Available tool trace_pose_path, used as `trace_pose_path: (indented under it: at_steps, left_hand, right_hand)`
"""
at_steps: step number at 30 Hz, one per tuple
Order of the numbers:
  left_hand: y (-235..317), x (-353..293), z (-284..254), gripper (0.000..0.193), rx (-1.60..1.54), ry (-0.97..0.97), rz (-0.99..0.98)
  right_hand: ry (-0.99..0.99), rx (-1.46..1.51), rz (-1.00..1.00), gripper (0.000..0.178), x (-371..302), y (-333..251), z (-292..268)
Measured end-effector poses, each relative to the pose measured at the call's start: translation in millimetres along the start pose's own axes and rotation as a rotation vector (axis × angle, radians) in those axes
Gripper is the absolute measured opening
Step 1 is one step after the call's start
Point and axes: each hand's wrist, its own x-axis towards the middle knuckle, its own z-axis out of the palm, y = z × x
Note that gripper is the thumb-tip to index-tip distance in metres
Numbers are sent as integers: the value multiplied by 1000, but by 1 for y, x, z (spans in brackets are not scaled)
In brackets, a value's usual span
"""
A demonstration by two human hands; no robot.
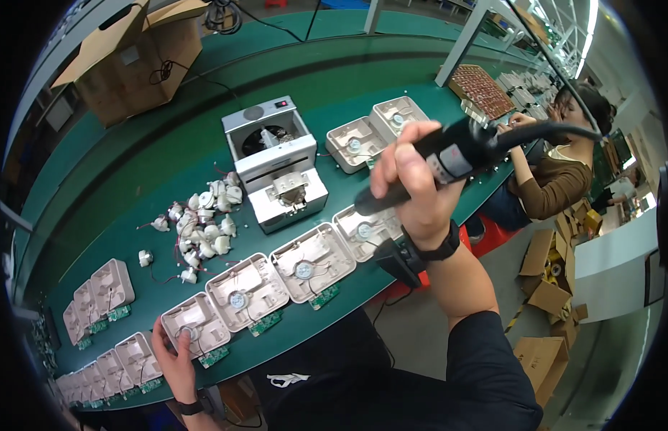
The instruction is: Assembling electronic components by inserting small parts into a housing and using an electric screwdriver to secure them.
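Observation:
My right hand is raised above the green bench and grips a black electric screwdriver with a cable running off to the right. Its tip hangs over a white plastic housing with a round part in its middle. My left hand rests on the near edge of another white housing at the bench's front, fingers on its round centre. A row of like housings with small green circuit boards lies between the two hands.
A grey box-shaped machine with a round opening stands mid-bench, a heap of small white motors to its left. More housings lie at the left. A cardboard box stands at the back left. A person sits at the right.

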Motion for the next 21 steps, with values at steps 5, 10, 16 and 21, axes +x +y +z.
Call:
trace_pose_path:
  at_steps: [5, 10, 16, 21]
  left_hand:
    - [0, -6, -3, 61, 132, 20, -32]
    - [0, -8, 7, 61, 101, 63, -34]
    - [-18, -7, 9, 61, -8, 116, -9]
    - [-15, -7, 7, 60, -38, 135, -23]
  right_hand:
    - [-205, -69, -45, 13, 25, 18, 53]
    - [-197, -140, 26, 13, 30, 40, 68]
    - [-145, -119, 132, 13, 7, 6, 52]
    - [-97, -246, 88, 19, -29, -16, 12]
